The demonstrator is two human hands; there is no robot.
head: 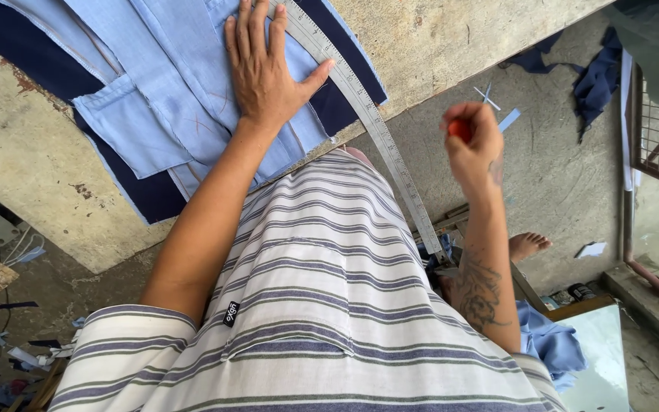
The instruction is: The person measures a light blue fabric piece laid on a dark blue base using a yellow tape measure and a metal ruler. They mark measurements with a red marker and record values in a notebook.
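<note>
left hand [262, 65] flat on light blue fabric [169, 84], curved ruler [379, 130] alongside, right hand [473, 145] pinching red chalk [461, 128]

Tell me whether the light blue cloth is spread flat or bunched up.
Spread flat. The light blue cloth lies smooth on the table, with the left hand pressed open on it.

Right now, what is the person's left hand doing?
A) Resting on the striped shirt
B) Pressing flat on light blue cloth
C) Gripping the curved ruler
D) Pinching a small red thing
B: the left hand lies spread flat on the light blue cloth on the table.
</note>
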